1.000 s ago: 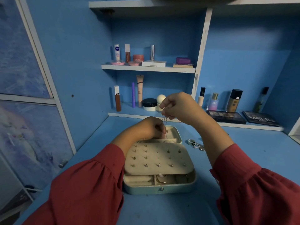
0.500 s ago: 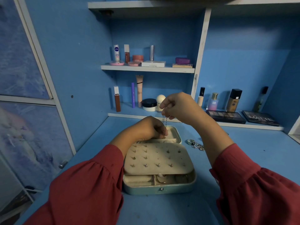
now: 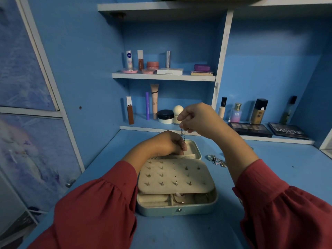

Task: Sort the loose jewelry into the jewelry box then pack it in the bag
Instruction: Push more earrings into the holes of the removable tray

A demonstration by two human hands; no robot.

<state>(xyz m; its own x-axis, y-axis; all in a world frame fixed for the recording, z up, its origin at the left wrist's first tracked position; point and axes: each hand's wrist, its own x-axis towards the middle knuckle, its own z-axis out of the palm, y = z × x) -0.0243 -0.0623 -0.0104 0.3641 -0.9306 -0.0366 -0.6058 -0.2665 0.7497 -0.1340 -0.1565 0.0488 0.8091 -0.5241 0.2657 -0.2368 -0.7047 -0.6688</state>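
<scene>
While the right hand [image 3: 196,119] pinches a thin chain [image 3: 182,139] from above, the left hand [image 3: 168,142] curls its fingers round the chain's lower end; beneath both hands sits the open jewelry box [image 3: 177,207]; loose jewelry [image 3: 216,159] lies under the right forearm.

A single wide-angle head view looks forward and down from close above the jewelry box [image 3: 177,207] on the blue desk [image 3: 269,159], with both forearms reaching in from the bottom edge toward it and the shelves [image 3: 163,77] rising straight behind the box.
</scene>
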